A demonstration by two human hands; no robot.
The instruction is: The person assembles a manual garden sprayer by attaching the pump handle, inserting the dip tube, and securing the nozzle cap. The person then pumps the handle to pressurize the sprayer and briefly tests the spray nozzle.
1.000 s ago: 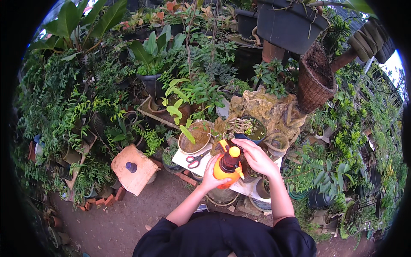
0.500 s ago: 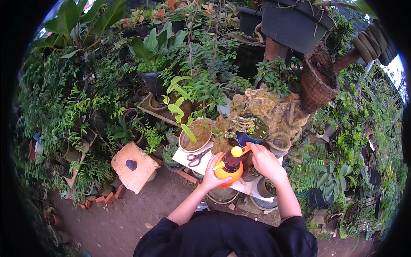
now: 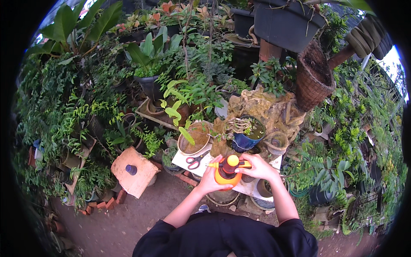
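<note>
An orange pump spray bottle [image 3: 227, 180] with a dark collar and a round yellow knob is between my hands, above the near edge of a white board. My left hand [image 3: 207, 183] wraps the left side of its body, close to the yellow nozzle. From the right, my right hand [image 3: 261, 168] grips the black-and-orange handle at the top. Scissors with dark and red handles [image 3: 195, 162] lie on the white board [image 3: 182, 159], left of the bottle. Just beyond my right hand stands a dark blue pot [image 3: 246, 142] holding a small twisted plant.
A round pot with brown soil [image 3: 196, 136] stands behind the scissors. Rough rock [image 3: 265, 105] rises behind the blue pot. At left, a purple cap-like object [image 3: 131, 169] sits on a terracotta slab [image 3: 139, 177]. A large dark planter [image 3: 291, 23] hangs overhead at right.
The spray bottle has turned, so its handle points more to the right and its nozzle to the left. My right hand has come lower with the handle. The view has shifted slightly.
</note>
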